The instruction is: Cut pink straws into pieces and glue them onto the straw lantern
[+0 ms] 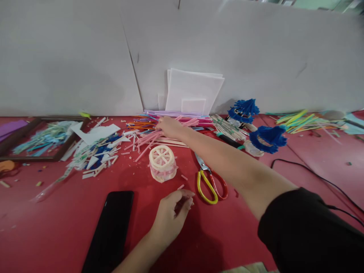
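Observation:
My right hand reaches across to the pile of coloured strips at the back, its fingers closed down on the thin pink strips. Exactly how many strips it grips is hidden. Nearer to me, my left hand hovers over the red table with loosely curved fingers, a gap between thumb and forefinger and nothing in it. Just beyond it stands a small round cream-coloured piece with a spoked wheel-like top and a pink band round its side. Scissors with one yellow and one red handle lie right of it, partly under my right forearm.
A black phone lies front left. Paper scraps and a brown frame are at the left. White sheets lean on the grey wall. Blue fringed pieces, green-yellow strips and a black cable lie right.

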`<state>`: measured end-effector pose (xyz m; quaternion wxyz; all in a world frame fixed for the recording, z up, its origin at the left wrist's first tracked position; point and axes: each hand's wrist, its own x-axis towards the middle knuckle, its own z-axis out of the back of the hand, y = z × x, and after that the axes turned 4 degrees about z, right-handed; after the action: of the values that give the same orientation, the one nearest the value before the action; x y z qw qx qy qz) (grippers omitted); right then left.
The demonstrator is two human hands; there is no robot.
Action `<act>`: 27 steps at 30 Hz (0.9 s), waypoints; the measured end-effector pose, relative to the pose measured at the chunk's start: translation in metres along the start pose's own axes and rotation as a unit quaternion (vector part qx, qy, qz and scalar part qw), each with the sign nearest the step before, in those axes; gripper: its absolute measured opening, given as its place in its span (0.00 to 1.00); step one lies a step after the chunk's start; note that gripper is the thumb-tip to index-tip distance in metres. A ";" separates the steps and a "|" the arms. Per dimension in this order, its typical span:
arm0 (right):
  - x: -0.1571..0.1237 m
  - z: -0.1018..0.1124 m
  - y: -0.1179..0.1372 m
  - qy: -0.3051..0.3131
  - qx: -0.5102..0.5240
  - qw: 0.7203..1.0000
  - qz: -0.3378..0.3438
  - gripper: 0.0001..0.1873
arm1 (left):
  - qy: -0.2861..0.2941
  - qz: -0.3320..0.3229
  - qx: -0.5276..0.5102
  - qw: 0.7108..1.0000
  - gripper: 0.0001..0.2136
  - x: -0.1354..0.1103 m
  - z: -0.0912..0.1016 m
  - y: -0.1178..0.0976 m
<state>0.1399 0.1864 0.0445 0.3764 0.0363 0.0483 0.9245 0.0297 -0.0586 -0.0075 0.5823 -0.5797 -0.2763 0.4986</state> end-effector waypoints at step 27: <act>0.006 -0.023 -0.008 -0.035 -0.024 0.997 0.062 0.15 | -0.007 0.024 -0.050 0.998 0.12 -0.001 0.001 0.005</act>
<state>0.1385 0.1951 0.0210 0.3208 0.0621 0.0105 0.9450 0.0272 -0.0603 -0.0114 0.5382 -0.6113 -0.2912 0.5020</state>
